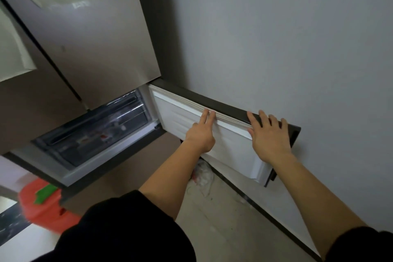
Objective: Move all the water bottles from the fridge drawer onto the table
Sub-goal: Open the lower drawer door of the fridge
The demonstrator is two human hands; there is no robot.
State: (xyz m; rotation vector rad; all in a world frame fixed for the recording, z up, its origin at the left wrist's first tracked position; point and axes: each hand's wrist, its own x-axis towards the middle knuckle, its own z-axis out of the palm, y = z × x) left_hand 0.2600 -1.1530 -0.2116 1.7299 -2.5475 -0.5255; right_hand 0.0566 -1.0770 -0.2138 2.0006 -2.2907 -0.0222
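The lower fridge door [231,134] stands swung open to the right, its white inner liner facing me. My left hand [201,132] lies flat on the liner, with straight fingers touching the door's top seal. My right hand [269,134] rests open over the door's top edge near its outer corner. Behind the open door, the clear fridge drawers [95,132] show in the dark compartment. Blurred shapes with a red patch lie inside one drawer; I cannot tell whether they are bottles.
The brown upper fridge doors [91,34] rise at the left. A grey wall [287,38] stands close behind the open door. A crumpled white bag [202,174] lies on the floor under the door. A red box with a green stripe [44,204] sits at lower left.
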